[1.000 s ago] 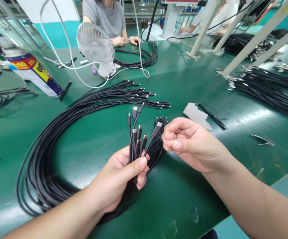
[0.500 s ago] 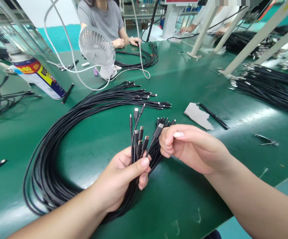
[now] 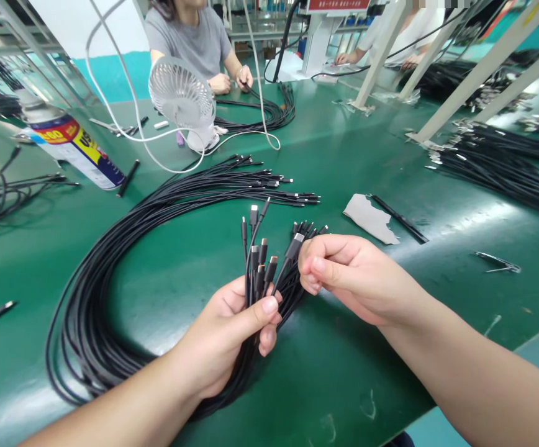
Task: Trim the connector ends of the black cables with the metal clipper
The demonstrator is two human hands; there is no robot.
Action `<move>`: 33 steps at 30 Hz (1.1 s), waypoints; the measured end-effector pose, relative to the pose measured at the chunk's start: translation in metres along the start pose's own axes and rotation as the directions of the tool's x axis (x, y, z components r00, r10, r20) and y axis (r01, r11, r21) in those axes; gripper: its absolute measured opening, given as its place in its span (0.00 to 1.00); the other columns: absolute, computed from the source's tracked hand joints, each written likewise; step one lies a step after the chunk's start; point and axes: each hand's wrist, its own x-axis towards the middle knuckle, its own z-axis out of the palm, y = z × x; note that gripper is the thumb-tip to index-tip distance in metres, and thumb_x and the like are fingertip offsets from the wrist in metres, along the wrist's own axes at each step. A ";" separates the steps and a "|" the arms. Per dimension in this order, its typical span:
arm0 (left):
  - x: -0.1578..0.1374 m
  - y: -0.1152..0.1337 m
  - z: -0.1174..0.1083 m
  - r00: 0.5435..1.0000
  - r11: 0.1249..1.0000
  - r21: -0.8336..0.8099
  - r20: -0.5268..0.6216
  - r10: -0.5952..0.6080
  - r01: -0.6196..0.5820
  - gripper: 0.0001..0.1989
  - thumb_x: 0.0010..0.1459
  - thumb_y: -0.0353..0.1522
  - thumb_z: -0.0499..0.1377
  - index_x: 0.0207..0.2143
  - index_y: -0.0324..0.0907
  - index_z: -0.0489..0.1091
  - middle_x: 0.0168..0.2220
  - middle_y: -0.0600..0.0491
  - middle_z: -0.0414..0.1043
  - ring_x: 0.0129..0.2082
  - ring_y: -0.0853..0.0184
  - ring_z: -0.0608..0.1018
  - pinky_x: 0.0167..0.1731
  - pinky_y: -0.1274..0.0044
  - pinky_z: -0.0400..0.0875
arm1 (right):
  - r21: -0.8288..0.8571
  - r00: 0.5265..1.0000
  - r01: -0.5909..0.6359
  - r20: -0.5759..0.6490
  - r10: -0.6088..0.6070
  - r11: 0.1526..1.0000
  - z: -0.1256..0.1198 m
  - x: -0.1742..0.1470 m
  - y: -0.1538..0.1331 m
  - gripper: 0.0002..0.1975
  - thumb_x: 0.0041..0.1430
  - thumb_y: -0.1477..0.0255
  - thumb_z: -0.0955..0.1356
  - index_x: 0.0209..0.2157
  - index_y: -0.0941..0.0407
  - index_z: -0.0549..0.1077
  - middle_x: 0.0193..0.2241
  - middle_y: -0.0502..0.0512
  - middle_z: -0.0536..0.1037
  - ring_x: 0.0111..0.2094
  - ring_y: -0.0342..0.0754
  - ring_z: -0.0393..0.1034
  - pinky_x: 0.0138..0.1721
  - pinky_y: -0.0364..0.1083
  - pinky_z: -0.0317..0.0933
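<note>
1. Head camera view: the bare left hand is gripping several thin, black, smooth-coated cables just below their black, metal-tipped connectors, its thumb lying across them.
2. The bare right hand is hovering just right of that grip, fingers curling inward; whether it is pinching anything is impossible to tell.
3. The cables are forming a wide loop on the left, their other ends fanning out on the far side and pointing right.
4. By their look, the cables are probably behaving as light, springy lengths with stiff connectors; slick coatings may be letting them slip, so gripping just behind the connectors is seeming safest, sparing the metal tips.
5. Underneath, the smooth green desk is reflecting light and carrying a torn grey paper scrap on the right, a blue, red and yellow spray can on the far left and a white round fan.
6. Beyond, a person in a grey shirt is facing this way, and slanting beige posts are standing far right.
</note>
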 end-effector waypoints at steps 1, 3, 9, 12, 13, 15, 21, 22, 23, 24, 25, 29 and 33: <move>0.000 0.000 0.000 1.000 1.000 0.002 -0.001 -0.001 0.001 0.16 0.49 0.37 0.74 0.30 0.38 0.72 0.20 0.59 0.68 0.16 0.77 0.67 0.18 0.83 0.61 | -0.025 1.000 0.007 -0.011 -0.008 1.000 0.001 0.000 0.000 0.16 0.55 0.61 0.77 0.24 0.57 0.75 0.21 0.48 0.71 0.24 0.41 0.63 0.27 0.43 0.55; 0.000 0.000 -0.001 1.000 1.000 0.009 -0.010 -0.001 0.002 0.16 0.48 0.37 0.74 0.30 0.38 0.72 0.20 0.59 0.68 0.16 0.77 0.67 0.17 0.83 0.60 | -0.064 0.999 0.026 -0.032 -0.028 0.998 0.002 0.000 0.001 0.19 0.57 0.58 0.75 0.23 0.57 0.73 0.20 0.48 0.69 0.23 0.41 0.60 0.26 0.44 0.53; 0.001 -0.001 -0.001 1.000 1.000 0.008 0.008 0.007 -0.007 0.16 0.48 0.36 0.74 0.29 0.38 0.72 0.21 0.59 0.69 0.17 0.78 0.67 0.18 0.83 0.61 | -0.139 0.999 0.053 0.003 -0.053 0.989 0.003 0.001 0.000 0.23 0.55 0.55 0.75 0.18 0.57 0.73 0.18 0.48 0.68 0.22 0.42 0.60 0.25 0.44 0.54; 0.001 0.000 -0.001 1.000 1.000 0.005 0.016 0.015 -0.015 0.16 0.48 0.36 0.74 0.29 0.38 0.72 0.21 0.59 0.69 0.16 0.78 0.67 0.18 0.84 0.62 | -0.149 0.998 0.038 0.062 -0.029 0.988 0.003 0.002 0.001 0.18 0.48 0.59 0.79 0.20 0.57 0.75 0.19 0.49 0.72 0.23 0.42 0.65 0.26 0.44 0.60; 0.000 0.000 -0.001 1.000 1.000 0.002 0.017 0.020 -0.020 0.16 0.48 0.36 0.74 0.28 0.38 0.72 0.21 0.59 0.69 0.16 0.78 0.67 0.18 0.84 0.62 | -0.151 0.997 0.033 0.073 -0.023 0.988 0.004 0.002 0.001 0.18 0.48 0.60 0.79 0.20 0.57 0.75 0.20 0.50 0.73 0.23 0.43 0.66 0.26 0.44 0.61; 0.000 0.000 0.000 1.000 1.000 -0.002 0.013 0.028 -0.028 0.16 0.48 0.36 0.74 0.28 0.38 0.72 0.21 0.59 0.69 0.17 0.78 0.67 0.18 0.84 0.62 | -0.162 0.997 0.032 0.080 -0.020 0.986 0.005 0.001 0.002 0.17 0.51 0.59 0.78 0.23 0.57 0.76 0.21 0.51 0.75 0.24 0.44 0.68 0.27 0.45 0.64; 0.001 0.000 0.001 1.000 1.000 0.014 -0.013 0.012 -0.012 0.17 0.46 0.37 0.75 0.28 0.38 0.72 0.21 0.59 0.69 0.16 0.77 0.67 0.17 0.83 0.62 | -0.260 0.998 0.065 0.044 -0.055 0.964 0.005 -0.001 0.001 0.27 0.60 0.51 0.70 0.18 0.56 0.71 0.16 0.49 0.70 0.20 0.42 0.63 0.24 0.44 0.60; 0.001 0.000 0.001 1.000 1.000 0.020 -0.012 0.009 -0.009 0.17 0.46 0.37 0.75 0.28 0.38 0.72 0.21 0.59 0.69 0.16 0.77 0.67 0.17 0.83 0.62 | -0.284 0.998 0.057 0.044 -0.046 0.957 0.005 -0.002 0.001 0.27 0.58 0.52 0.72 0.16 0.56 0.71 0.15 0.49 0.69 0.19 0.41 0.61 0.23 0.44 0.58; 0.001 0.001 0.001 1.000 1.000 0.029 -0.008 0.006 -0.006 0.17 0.45 0.37 0.75 0.28 0.38 0.72 0.21 0.59 0.70 0.16 0.77 0.68 0.17 0.83 0.63 | -0.305 0.998 0.044 0.045 -0.031 0.951 0.006 -0.002 0.002 0.26 0.54 0.54 0.75 0.14 0.56 0.70 0.14 0.49 0.68 0.18 0.41 0.61 0.22 0.44 0.57; 0.001 0.001 0.001 1.000 0.999 0.036 0.001 0.005 -0.005 0.17 0.45 0.38 0.75 0.27 0.38 0.72 0.20 0.59 0.70 0.16 0.77 0.68 0.17 0.83 0.63 | -0.319 0.999 0.029 0.047 -0.015 0.947 0.007 -0.002 0.002 0.25 0.49 0.56 0.78 0.13 0.57 0.70 0.13 0.48 0.68 0.18 0.41 0.61 0.21 0.44 0.56; 0.001 0.001 0.001 1.000 0.999 0.041 0.012 0.005 -0.005 0.17 0.45 0.38 0.75 0.27 0.38 0.72 0.20 0.59 0.70 0.16 0.77 0.68 0.17 0.84 0.63 | -0.325 0.999 0.014 0.048 0.002 0.946 0.009 -0.002 0.002 0.23 0.45 0.58 0.80 0.14 0.57 0.71 0.14 0.48 0.70 0.18 0.41 0.62 0.21 0.43 0.57; 0.001 0.001 0.000 1.000 1.000 0.028 0.028 0.007 -0.008 0.16 0.45 0.37 0.76 0.27 0.38 0.73 0.20 0.59 0.70 0.15 0.78 0.68 0.17 0.85 0.63 | -0.313 0.998 -0.048 0.030 0.060 0.948 0.015 -0.003 0.000 0.18 0.52 0.56 0.76 0.25 0.57 0.77 0.20 0.51 0.77 0.13 0.40 0.65 0.14 0.42 0.57; 0.002 0.001 0.000 1.000 1.000 0.012 0.005 -0.007 0.007 0.16 0.45 0.36 0.76 0.27 0.38 0.74 0.21 0.58 0.72 0.16 0.77 0.70 0.17 0.84 0.65 | -0.350 0.999 -0.041 -0.034 0.031 0.936 0.015 -0.006 -0.002 0.20 0.59 0.56 0.72 0.23 0.56 0.74 0.15 0.48 0.73 0.12 0.38 0.62 0.13 0.40 0.53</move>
